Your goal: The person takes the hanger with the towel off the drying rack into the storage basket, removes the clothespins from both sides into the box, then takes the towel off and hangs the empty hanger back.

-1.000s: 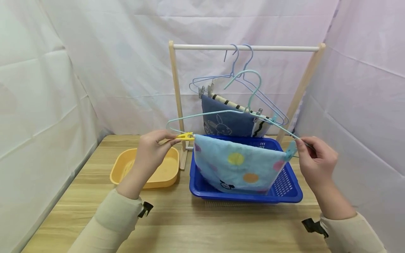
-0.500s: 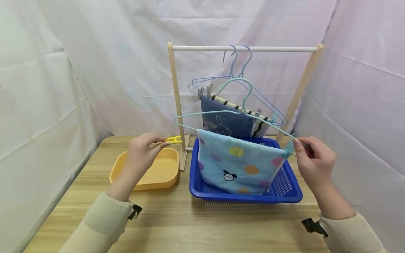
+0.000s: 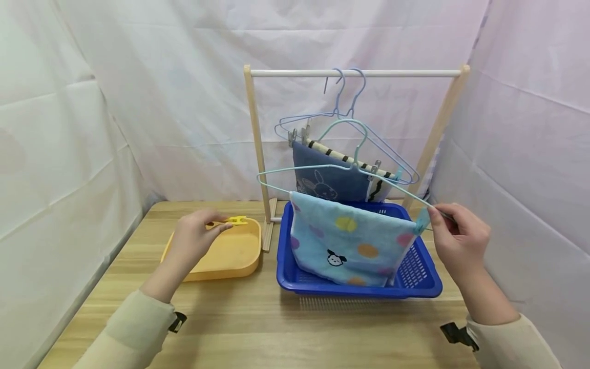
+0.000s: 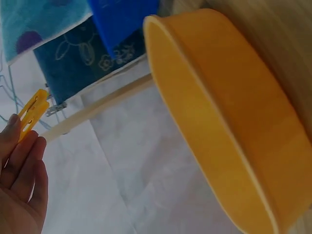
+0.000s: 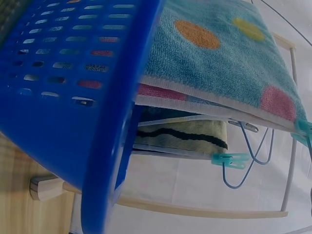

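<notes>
My left hand (image 3: 193,233) pinches a yellow clothespin (image 3: 237,220) over the yellow tray (image 3: 251,264). In the left wrist view the clothespin (image 4: 33,114) sits between thumb and fingertips, away from any cloth. My right hand (image 3: 461,233) grips the right end of a mint-green wire hanger (image 3: 304,167). A light blue towel (image 3: 355,241) with coloured dots drapes over the hanger's lower bar, above the blue basket (image 3: 359,292). At its right corner a teal clothespin (image 3: 421,220) clamps the towel; the left corner has no clip. The right hand is out of its own wrist view.
Behind stands a wooden rack (image 3: 255,123) with a white rod (image 3: 405,73). Two blue hangers (image 3: 341,92) on the rod carry a navy cloth (image 3: 318,164) and a striped cloth (image 3: 382,187). White curtains (image 3: 184,102) enclose the table (image 3: 276,328).
My left hand has drawn the yellow clothespin off the towel's left corner and moved left and down over the yellow tray. The hanger has swung slightly; my right hand has barely moved.
</notes>
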Tool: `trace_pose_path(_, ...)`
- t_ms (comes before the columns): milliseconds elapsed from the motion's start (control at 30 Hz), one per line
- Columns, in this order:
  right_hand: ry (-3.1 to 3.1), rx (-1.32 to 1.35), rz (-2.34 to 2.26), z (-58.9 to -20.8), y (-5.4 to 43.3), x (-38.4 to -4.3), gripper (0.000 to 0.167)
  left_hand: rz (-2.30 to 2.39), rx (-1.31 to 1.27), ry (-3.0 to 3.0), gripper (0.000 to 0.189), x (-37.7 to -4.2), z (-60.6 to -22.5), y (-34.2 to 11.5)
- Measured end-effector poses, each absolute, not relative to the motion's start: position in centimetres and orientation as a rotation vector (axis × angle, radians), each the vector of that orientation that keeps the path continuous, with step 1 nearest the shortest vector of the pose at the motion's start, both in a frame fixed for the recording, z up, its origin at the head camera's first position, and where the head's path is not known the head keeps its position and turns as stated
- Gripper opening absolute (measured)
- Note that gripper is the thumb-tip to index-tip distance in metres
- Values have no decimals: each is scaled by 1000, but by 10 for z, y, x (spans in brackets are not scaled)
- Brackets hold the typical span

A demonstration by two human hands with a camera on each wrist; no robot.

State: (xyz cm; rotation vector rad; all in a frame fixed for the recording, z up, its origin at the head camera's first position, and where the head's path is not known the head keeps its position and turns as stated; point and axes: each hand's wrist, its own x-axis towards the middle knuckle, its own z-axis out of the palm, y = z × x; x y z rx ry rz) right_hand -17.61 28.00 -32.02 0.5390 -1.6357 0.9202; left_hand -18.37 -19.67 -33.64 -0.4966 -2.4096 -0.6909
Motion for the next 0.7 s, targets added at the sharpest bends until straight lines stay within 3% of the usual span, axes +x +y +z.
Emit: trace_pose_path(700, -1740, 522, 909, -331, 283, -177, 9, -596, -403, -2773, 26, -202, -375, -222)
